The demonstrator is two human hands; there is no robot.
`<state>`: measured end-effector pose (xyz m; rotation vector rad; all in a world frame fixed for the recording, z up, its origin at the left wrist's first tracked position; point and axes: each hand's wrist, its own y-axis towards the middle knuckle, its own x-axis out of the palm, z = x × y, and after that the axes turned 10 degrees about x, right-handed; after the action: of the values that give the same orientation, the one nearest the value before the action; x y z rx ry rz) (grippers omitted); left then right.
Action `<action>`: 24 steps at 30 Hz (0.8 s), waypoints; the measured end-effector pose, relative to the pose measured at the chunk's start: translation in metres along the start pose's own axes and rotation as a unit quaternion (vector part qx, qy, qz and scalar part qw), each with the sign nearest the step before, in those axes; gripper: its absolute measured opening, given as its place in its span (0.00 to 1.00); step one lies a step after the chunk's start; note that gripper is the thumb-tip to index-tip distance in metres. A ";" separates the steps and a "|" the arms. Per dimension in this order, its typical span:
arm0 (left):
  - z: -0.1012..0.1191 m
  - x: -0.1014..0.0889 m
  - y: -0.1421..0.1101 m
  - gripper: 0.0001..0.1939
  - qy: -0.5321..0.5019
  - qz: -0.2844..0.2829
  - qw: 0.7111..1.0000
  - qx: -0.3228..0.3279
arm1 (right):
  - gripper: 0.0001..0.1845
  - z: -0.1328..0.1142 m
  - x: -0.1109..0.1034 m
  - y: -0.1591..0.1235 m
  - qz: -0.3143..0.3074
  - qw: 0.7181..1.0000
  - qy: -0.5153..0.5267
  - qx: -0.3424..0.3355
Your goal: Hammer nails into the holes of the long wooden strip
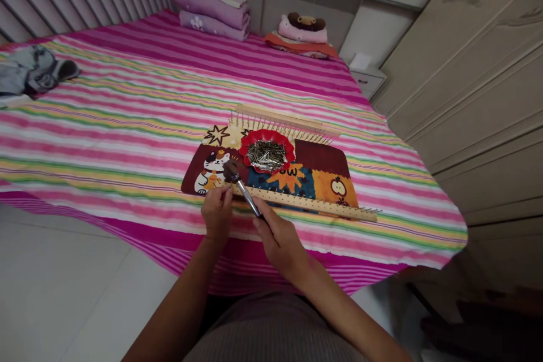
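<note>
My right hand (pixel 278 235) is closed around the handle of a hammer (pixel 246 195). The hammer's dark head is raised over the left end of a pale wooden strip (pixel 292 199) with rows of holes. Nails (pixel 373 212) stick out at the strip's right end. My left hand (pixel 217 212) is closed in a pinch at the strip's left end; what its fingers hold is too small to make out. Just beyond the strip sits a red scalloped bowl (pixel 289 164) full of loose nails (pixel 267 154). Under both lies a patterned mat (pixel 324 153) with a cat picture.
A second wooden strip (pixel 280 116) bristling with nails lies behind the bowl. Striped sheets cover the bed (pixel 139 124). Folded purple bedding (pixel 212 14) and a smaller stack (pixel 301 37) rest by the headboard. Grey clothing (pixel 31 70) lies at left; a wardrobe (pixel 479 68) stands right.
</note>
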<state>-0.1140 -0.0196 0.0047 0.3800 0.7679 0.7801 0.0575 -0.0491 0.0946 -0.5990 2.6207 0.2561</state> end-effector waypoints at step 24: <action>0.044 -0.036 -0.014 0.18 -0.123 -0.108 0.975 -0.149 | 0.28 0.050 -0.016 -0.066 0.109 0.991 0.008 0.078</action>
<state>-0.0910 -0.0568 0.0435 0.1157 0.4418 0.6173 0.1189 -0.0882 0.0525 -0.2623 2.6905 0.1117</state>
